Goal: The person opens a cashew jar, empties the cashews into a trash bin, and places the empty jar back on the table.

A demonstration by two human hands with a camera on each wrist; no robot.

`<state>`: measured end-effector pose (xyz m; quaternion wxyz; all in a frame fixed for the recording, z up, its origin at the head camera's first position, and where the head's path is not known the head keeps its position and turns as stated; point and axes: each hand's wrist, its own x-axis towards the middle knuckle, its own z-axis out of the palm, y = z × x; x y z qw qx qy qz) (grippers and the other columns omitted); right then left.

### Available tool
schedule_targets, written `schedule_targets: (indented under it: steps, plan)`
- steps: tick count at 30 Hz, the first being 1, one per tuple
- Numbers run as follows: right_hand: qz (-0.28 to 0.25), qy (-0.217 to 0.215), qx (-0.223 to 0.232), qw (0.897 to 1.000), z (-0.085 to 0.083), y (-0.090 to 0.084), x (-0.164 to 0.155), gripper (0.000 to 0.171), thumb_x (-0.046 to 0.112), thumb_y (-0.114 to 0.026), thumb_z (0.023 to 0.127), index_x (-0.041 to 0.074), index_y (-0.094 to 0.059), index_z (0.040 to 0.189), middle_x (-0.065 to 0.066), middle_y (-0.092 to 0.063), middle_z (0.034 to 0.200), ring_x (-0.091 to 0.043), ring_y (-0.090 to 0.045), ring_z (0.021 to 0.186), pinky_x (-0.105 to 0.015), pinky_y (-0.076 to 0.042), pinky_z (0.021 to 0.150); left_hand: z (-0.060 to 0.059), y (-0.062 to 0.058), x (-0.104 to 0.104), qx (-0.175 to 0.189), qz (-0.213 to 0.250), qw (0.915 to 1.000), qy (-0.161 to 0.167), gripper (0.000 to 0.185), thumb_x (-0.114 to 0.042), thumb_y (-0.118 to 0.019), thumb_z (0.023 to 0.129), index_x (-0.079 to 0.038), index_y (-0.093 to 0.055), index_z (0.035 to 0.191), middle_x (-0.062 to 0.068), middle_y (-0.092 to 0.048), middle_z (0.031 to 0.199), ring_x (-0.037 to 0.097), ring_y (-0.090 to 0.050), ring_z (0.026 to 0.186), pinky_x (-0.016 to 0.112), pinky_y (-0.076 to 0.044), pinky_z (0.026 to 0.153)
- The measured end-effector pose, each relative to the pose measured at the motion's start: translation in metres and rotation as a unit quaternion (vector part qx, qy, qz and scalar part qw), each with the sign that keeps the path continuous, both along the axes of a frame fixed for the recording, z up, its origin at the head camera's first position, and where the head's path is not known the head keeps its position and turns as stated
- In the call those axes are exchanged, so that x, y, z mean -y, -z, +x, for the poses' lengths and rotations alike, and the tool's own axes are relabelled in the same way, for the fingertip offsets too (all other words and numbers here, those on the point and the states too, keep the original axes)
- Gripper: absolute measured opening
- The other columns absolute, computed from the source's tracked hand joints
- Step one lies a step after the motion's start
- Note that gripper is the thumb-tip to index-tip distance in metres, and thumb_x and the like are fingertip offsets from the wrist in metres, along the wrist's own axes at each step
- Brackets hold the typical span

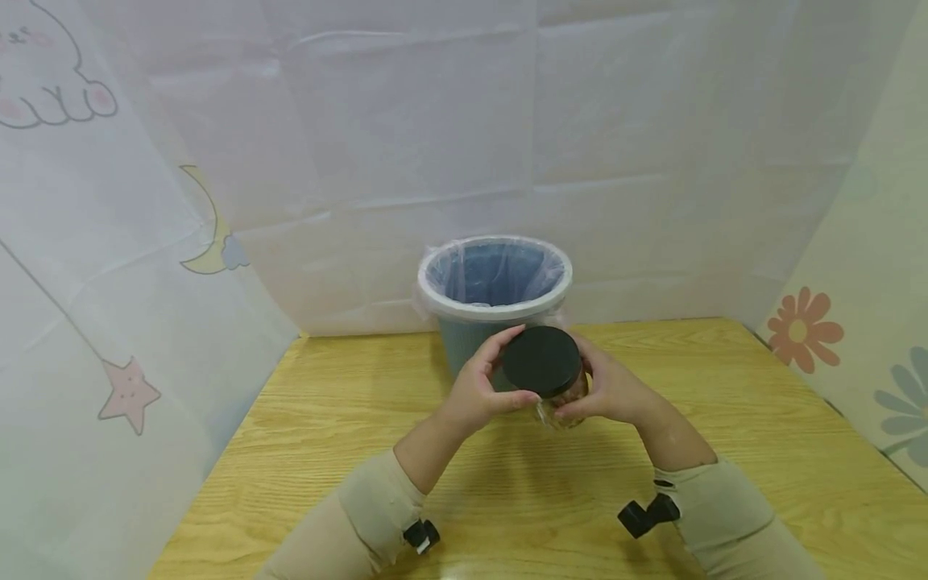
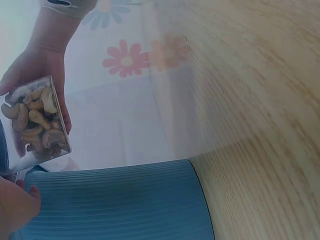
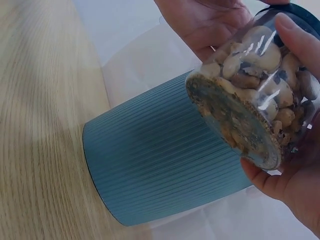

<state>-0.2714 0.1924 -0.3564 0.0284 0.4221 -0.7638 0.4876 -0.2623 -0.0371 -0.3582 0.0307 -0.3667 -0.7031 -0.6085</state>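
Note:
A clear jar (image 3: 265, 80) of cashew nuts (image 2: 40, 117) with a black lid (image 1: 542, 360) is held up above the table, in front of the bin. My right hand (image 1: 612, 387) grips the jar's body, its thumb along the near side. At the lid's edge, my left hand (image 1: 478, 391) curls its thumb and fingers around it from the left. The lid sits on the jar. In the right wrist view the jar is tilted, its base showing with small crumbs inside.
A blue ribbed bin (image 3: 165, 155) with a white rim (image 1: 495, 310) and a clear plastic liner stands at the table's back, just behind the hands. The wooden table (image 1: 348, 451) meets printed sheet walls (image 1: 406, 145) at the back and sides.

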Motion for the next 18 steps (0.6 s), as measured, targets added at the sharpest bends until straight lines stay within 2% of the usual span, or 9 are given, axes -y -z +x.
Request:
schedule_targets:
  steps: [4,9,13,18]
  plan:
    - [-0.001,0.012,-0.001,1.000,0.000,0.000,0.001,0.096,0.003,-0.082,0.065,0.011,-0.027,0.143,-0.011,-0.042,0.133,-0.010,-0.042,0.118,-0.058,-0.029,0.093,0.008,-0.007,-0.001,0.007,-0.007,0.9998,-0.015,0.090,-0.048,-0.074,0.070,-0.012,-0.032,0.141,0.006,-0.042,0.134,0.019,-0.039,0.121,0.043,-0.031,0.100]
    - [0.004,0.034,-0.006,0.999,-0.001,0.001,0.001,0.094,0.006,-0.082,0.065,0.012,-0.029,0.142,-0.011,-0.043,0.131,-0.010,-0.043,0.116,-0.058,-0.031,0.092,0.021,-0.021,-0.003,0.006,-0.004,0.9996,-0.027,0.089,-0.044,-0.074,0.072,-0.003,-0.032,0.139,0.014,-0.043,0.131,0.024,-0.041,0.119,0.044,-0.032,0.099]
    - [0.006,0.043,-0.013,0.999,0.000,0.002,0.001,0.093,0.007,-0.083,0.064,0.012,-0.030,0.141,-0.010,-0.044,0.130,-0.010,-0.043,0.116,-0.057,-0.032,0.091,0.025,-0.023,-0.003,0.001,-0.004,0.9994,-0.034,0.089,-0.045,-0.073,0.073,-0.002,-0.032,0.139,0.015,-0.043,0.130,0.026,-0.041,0.118,0.044,-0.033,0.098]
    - [0.004,0.043,-0.015,0.999,0.000,0.002,0.000,0.093,0.007,-0.083,0.064,0.012,-0.031,0.140,-0.008,-0.044,0.131,-0.009,-0.043,0.116,-0.056,-0.033,0.091,0.025,-0.025,-0.002,-0.028,-0.007,0.9992,-0.029,0.099,-0.056,-0.068,0.069,0.002,-0.029,0.139,0.019,-0.039,0.134,0.032,-0.038,0.122,0.046,-0.033,0.099]
